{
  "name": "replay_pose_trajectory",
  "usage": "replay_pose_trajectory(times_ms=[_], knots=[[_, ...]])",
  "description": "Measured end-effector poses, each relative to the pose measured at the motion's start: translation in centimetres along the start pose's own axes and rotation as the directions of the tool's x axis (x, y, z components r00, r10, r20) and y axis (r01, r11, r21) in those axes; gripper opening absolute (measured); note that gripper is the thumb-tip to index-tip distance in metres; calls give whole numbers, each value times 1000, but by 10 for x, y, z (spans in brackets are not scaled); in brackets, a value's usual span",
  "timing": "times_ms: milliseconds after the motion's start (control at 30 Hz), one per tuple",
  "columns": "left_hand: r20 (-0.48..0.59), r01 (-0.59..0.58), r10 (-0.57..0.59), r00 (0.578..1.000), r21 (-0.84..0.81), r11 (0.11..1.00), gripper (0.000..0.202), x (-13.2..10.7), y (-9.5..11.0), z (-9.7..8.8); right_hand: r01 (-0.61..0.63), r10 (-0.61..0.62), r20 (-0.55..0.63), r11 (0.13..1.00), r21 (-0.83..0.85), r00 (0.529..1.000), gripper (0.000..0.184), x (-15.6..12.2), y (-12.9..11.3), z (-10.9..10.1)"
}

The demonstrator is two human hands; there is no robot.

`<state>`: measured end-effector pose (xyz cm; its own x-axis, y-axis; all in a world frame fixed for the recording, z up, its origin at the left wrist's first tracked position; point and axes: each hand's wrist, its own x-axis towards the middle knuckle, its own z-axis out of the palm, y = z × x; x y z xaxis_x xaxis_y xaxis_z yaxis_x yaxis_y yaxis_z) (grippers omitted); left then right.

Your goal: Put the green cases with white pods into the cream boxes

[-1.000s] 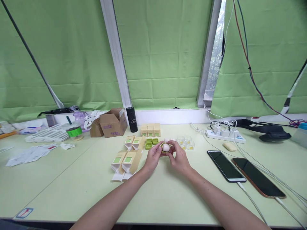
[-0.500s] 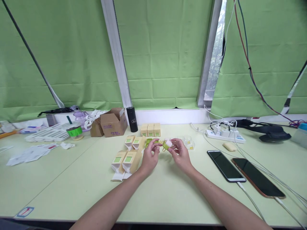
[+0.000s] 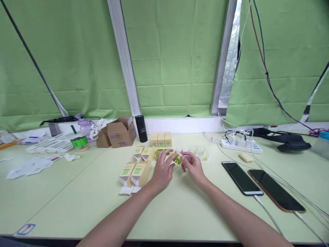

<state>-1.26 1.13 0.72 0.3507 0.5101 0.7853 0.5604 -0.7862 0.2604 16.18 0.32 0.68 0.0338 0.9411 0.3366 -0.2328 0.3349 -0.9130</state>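
Observation:
My left hand (image 3: 162, 168) and my right hand (image 3: 192, 167) meet over the middle of the pale green table (image 3: 77, 192). Between their fingertips is a small green case with a white piece on it (image 3: 178, 159); both hands pinch it. Just behind the hands lie more small green cases (image 3: 159, 151) and clear plastic cups with yellow contents (image 3: 202, 153). To the left of my left hand lie several open cream and green cartons (image 3: 133, 171), and three closed ones (image 3: 161, 139) stand in a row further back.
Two phones (image 3: 241, 177) (image 3: 276, 194) lie on cables at the right, beside a white power strip (image 3: 241, 143). A black cylinder (image 3: 141, 128), brown cardboard boxes (image 3: 120, 132), a green-banded cup (image 3: 80, 141) and papers (image 3: 31, 165) sit at the left back.
The hands lifted the green case off the table, turned it between the fingers, and have now come back down and closer together around it.

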Motion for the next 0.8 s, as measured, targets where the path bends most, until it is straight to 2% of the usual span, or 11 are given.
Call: replay_pose_trajectory(times_ms=[233,367,467,567,633,733,800], knots=[[25,-29,28,999,13,1000,46,1,1,-1,-29,30,14,997,-73,999,53,-1,3,0],[9,-12,12,1000,-15,1000,44,0,-1,0,31,-35,-15,974,-223,999,49,1,2,-8],[3,45,-45,999,-54,998,45,0,-3,2,60,-114,-105,905,-421,988,39,5,-3,-19],[-7,125,-127,992,-108,986,44,0,-4,3,-5,-210,-220,712,-702,953,22,13,-10,-37],[-10,191,-194,981,-149,970,42,0,-4,4,-80,-265,-261,542,-837,928,22,19,-15,-51],[-10,286,-294,956,-209,935,39,1,-6,6,-114,-280,-198,288,-951,939,28,27,-19,-68],[-14,334,-348,937,-250,909,37,2,-8,8,-122,-246,-162,171,-978,956,29,29,-19,-75]])
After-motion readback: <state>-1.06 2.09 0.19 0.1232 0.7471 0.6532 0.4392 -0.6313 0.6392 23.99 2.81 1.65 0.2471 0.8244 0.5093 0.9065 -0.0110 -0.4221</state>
